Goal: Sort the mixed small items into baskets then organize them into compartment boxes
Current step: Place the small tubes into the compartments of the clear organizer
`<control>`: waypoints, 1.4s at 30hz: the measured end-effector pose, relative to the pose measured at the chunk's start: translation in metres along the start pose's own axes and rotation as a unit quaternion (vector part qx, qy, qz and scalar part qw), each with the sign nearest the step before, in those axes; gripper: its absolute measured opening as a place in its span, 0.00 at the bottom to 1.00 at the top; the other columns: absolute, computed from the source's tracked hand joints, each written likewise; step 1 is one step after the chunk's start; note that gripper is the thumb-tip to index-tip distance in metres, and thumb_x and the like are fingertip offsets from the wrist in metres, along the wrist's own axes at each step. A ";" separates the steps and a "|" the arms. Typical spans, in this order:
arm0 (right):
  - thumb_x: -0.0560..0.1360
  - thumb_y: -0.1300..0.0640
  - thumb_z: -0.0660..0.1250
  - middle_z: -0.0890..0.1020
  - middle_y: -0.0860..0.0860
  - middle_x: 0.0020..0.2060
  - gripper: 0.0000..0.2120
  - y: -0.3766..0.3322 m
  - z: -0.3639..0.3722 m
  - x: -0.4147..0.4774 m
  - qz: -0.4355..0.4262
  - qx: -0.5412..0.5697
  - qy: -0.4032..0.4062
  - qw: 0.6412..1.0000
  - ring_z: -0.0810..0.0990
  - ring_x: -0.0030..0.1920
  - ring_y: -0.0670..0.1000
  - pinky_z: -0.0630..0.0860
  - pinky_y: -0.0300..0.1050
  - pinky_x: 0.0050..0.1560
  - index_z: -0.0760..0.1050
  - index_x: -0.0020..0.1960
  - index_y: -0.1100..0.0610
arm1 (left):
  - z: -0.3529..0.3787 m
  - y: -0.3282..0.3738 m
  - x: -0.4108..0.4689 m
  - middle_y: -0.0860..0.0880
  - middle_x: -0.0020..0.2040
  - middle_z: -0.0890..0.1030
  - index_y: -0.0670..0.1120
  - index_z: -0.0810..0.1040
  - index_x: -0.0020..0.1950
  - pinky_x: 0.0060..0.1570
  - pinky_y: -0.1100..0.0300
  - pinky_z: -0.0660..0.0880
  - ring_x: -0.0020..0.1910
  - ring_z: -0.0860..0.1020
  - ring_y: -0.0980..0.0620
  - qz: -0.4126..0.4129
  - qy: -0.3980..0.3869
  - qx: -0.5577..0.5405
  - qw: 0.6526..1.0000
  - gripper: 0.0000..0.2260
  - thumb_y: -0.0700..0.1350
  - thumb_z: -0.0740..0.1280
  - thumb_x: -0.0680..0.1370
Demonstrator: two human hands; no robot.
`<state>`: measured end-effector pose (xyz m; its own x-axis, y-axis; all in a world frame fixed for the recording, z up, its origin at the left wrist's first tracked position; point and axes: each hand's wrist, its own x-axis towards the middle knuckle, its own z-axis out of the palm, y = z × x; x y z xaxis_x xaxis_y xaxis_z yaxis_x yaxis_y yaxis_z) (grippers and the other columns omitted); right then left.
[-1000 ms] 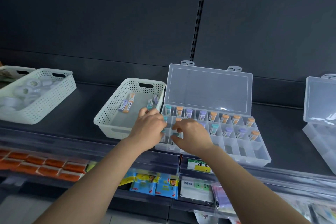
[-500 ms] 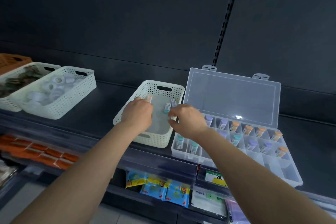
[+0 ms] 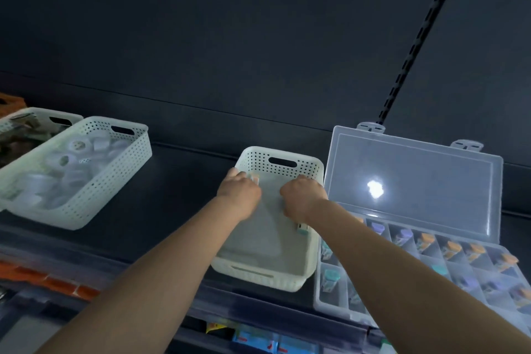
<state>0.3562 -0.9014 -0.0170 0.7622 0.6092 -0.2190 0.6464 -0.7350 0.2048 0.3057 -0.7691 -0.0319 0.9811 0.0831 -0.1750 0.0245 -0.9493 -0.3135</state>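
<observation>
A shelf [image 3: 184, 181] in dim light carries the job. A clear compartment box [image 3: 333, 310], its lid [image 3: 413, 181] thrown back, lies at 3 o'clock of a white basket [image 3: 258, 277], their walls touching or nearly so. A second basket [image 3: 94, 195] of white rings [image 3: 77, 145] sits well apart at 9 o'clock. The likeliest trouble is a drop: each small piece must be lifted over the basket wall and across to the box. A smooth, round thing pinched at the fingertips could slip, roll along the shelf and go over its front edge at 6 o'clock. The right forearm crosses the box's near cells and could jostle the capped vials [image 3: 452, 247] in them, and a piece set down in haste could land in a cell already filled. Both hands are down inside the basket, knuckles toward the camera. The left hand [image 3: 240, 192] is near the far left corner, fingers curled, with a pale vial [image 3: 255, 178] at its fingertips at 1 o'clock; the blur does not say whether it is touched or gripped. The right hand [image 3: 303, 200] is just beside the right wall, fingers curled under, and anything it holds is hidden. A teal-capped vial [image 3: 302, 228] lies on the basket floor against the right wall, at 6 o'clock of that hand, beside the wrist.
</observation>
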 end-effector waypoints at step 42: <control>0.71 0.60 0.73 0.84 0.51 0.43 0.07 0.143 0.052 -0.210 0.026 0.389 0.276 0.879 0.80 0.41 0.51 0.76 0.41 0.45 0.82 0.49 0.57 | -0.081 0.189 -0.091 0.60 0.38 0.79 0.48 0.83 0.46 0.41 0.67 0.73 0.38 0.76 0.64 0.000 0.232 -0.522 0.821 0.08 0.38 0.74 0.71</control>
<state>0.2869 -1.1502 0.0084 0.8301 0.4628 0.3111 0.5536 -0.6166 -0.5598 0.2368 -0.9805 0.0006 0.9428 0.1888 0.2749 -0.0610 -0.7128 0.6987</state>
